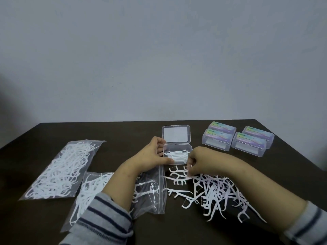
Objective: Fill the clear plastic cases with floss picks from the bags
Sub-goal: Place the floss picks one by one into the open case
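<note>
- Head view: a person's left hand (155,152) steadies the open clear case (177,154) at mid-bench, fingers (160,141) curled on the case's left edge by the hinge and thumb laid along its near corner, apparently so the light box does not slide as picks go in.
- The lid (175,134) stands back toward the wall, leaving the tray open from the near side; a few floss picks lie crosswise in it, so filling looks barely begun.
- The right hand (200,161) hovers just beside the case's near right corner, fingers bunched downward and pinching what looks like a pick or two at the edge of the loose pile (217,188); the exact count is too blurred to tell.
- That pile lies spread on the dark bench (123,131) under the right forearm, close to the case, which keeps each reach short.
- An opened zip bag (150,191), mostly emptied, lies under the left forearm; a partly filled bag (88,190) and a full bag (62,168) wait at far left as reserve stock.
- Four closed cases (237,138) with coloured labels sit grouped at far right, well apart from the work.
</note>
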